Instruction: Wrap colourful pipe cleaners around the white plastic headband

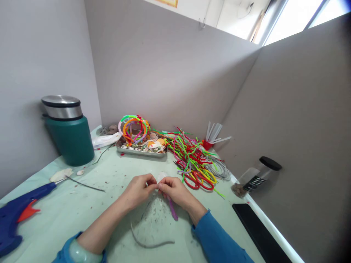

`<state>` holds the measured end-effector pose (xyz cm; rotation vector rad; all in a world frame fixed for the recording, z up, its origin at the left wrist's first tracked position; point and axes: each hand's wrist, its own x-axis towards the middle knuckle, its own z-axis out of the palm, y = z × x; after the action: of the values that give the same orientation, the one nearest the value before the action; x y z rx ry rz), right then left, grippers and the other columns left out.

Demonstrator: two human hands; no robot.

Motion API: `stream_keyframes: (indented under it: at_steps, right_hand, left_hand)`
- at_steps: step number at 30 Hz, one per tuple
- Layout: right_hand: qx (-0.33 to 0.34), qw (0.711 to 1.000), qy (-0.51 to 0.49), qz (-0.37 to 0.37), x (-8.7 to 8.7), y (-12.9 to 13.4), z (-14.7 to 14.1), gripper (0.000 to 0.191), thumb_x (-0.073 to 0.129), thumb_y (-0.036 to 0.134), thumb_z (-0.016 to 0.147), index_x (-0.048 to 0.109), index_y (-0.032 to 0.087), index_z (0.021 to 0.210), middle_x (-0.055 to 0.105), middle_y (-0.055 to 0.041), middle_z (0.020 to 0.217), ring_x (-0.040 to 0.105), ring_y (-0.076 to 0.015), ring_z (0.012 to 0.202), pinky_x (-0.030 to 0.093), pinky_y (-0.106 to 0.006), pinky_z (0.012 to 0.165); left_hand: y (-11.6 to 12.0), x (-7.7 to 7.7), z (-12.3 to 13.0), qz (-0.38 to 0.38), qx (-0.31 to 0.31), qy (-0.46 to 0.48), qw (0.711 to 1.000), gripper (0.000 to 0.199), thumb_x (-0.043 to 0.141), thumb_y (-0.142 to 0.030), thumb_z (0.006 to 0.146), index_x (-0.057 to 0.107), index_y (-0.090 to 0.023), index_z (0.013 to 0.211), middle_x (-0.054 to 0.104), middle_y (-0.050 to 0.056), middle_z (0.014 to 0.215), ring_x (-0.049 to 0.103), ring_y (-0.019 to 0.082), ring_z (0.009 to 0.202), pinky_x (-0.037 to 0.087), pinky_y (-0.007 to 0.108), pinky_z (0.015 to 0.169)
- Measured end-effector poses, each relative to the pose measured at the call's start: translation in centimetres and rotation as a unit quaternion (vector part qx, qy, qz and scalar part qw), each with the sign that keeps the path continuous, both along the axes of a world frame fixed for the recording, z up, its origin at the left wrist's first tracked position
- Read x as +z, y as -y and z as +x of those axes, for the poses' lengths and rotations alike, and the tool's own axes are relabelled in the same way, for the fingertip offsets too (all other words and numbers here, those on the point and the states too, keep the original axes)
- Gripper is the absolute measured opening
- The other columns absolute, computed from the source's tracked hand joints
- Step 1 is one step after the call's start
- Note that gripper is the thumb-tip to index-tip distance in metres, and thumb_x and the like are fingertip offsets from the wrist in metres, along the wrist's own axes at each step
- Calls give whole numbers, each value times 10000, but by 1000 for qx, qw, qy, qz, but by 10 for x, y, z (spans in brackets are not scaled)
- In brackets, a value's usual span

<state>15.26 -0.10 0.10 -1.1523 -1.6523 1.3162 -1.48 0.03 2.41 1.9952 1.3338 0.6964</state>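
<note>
Left hand [141, 187], right hand [174, 190] pinched, can't tell on what; purple strip [172, 209] beneath; glue gun [12, 215] left, scissors [196, 179] right

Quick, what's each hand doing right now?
Left hand: pinched closed; anything held can't be told.
Right hand: closed, apparently holding the purple strip.

Tray [142, 153] smooth metal; purple strip [172, 209] fuzzy, perhaps cloth.
</note>
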Motion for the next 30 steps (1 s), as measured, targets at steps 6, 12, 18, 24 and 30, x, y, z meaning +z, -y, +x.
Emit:
stream_keyframes:
  at_steps: [6, 12, 18, 24, 30]
  right_hand:
    - [-9, 1000, 12, 1, -6, -3, 4, 195, 555, 334, 758, 574, 143, 728, 542, 22, 584, 486, -75, 472, 369, -182, 447]
    - [-49, 999, -10, 20, -12, -6, 1, 152, 570, 305, 735, 557, 156, 758, 531, 37, 595, 434, -55, 422, 337, -175, 412]
    - [-97, 992, 9, 84, -12, -2, -5, 128, 566, 284, 738, 576, 157, 755, 520, 31, 604, 424, -72, 496, 342, -176, 456]
    - [-94, 991, -10, 92, -12, 0, -5, 188, 518, 331, 779, 580, 159, 738, 528, 26, 606, 444, -74, 480, 337, -180, 447]
    - [-151, 984, -90, 34, -13, -7, 1, 363, 422, 463, 824, 579, 140, 774, 575, -8, 631, 461, -78, 427, 333, -189, 394]
  left_hand:
    - [-4, -3, 0, 13, 9, 9, 1000, 243, 452, -315, 748, 651, -177, 761, 661, 17, 738, 551, 141, 668, 375, 223, 617]
    - [-3, -5, 1, 24, 14, -28, 999, 271, 467, -349, 740, 683, -191, 783, 681, 37, 811, 562, 162, 723, 375, 231, 651]
    - [-8, -11, 0, -33, 19, 16, 999, 336, 453, -420, 738, 651, -149, 714, 629, 14, 664, 516, 147, 634, 341, 220, 571]
    - [-9, -16, 1, -100, 29, 71, 992, 397, 482, -495, 698, 660, -140, 713, 547, -17, 576, 430, 120, 560, 285, 208, 517]
    - [-8, -9, -1, -139, 97, 126, 977, 414, 520, -518, 661, 662, -141, 758, 338, -79, 408, 266, 72, 402, 191, 217, 434]
